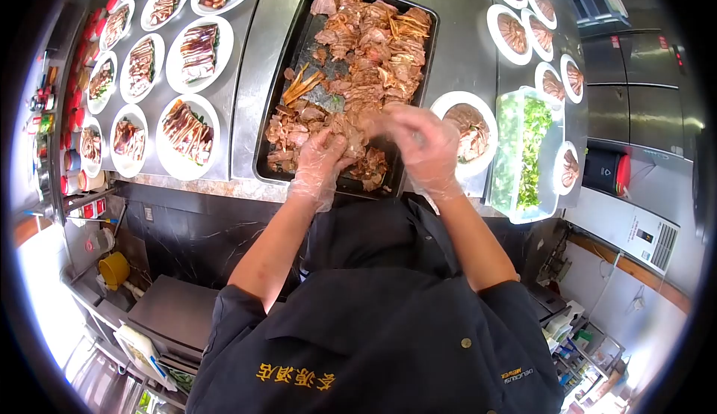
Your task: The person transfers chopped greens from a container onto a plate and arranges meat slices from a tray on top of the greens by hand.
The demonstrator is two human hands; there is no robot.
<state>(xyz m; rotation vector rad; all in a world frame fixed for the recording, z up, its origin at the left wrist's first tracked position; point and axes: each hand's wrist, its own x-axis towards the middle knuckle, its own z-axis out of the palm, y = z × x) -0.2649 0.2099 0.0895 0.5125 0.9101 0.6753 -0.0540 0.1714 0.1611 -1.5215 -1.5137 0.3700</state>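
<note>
A black tray (297,48) full of sliced cooked meat (373,40) lies in front of me on the steel counter. My left hand (320,161), in a clear plastic glove, is closed on some meat slices (348,131) over the near part of the tray. Also gloved, my right hand (424,141) is at the tray's right edge, its fingers reaching to the same slices and smeared by motion. Just right of it stands a white plate (485,158) with meat slices on it. Yellowish strips (302,84) lie among the meat.
Several oval plates of sliced meat (199,49) stand in rows on the left counter. At the right, a clear plastic container (505,182) holds chopped greens (534,145). More plates of meat (512,33) stand beyond it. The counter's near edge (254,188) runs before my body.
</note>
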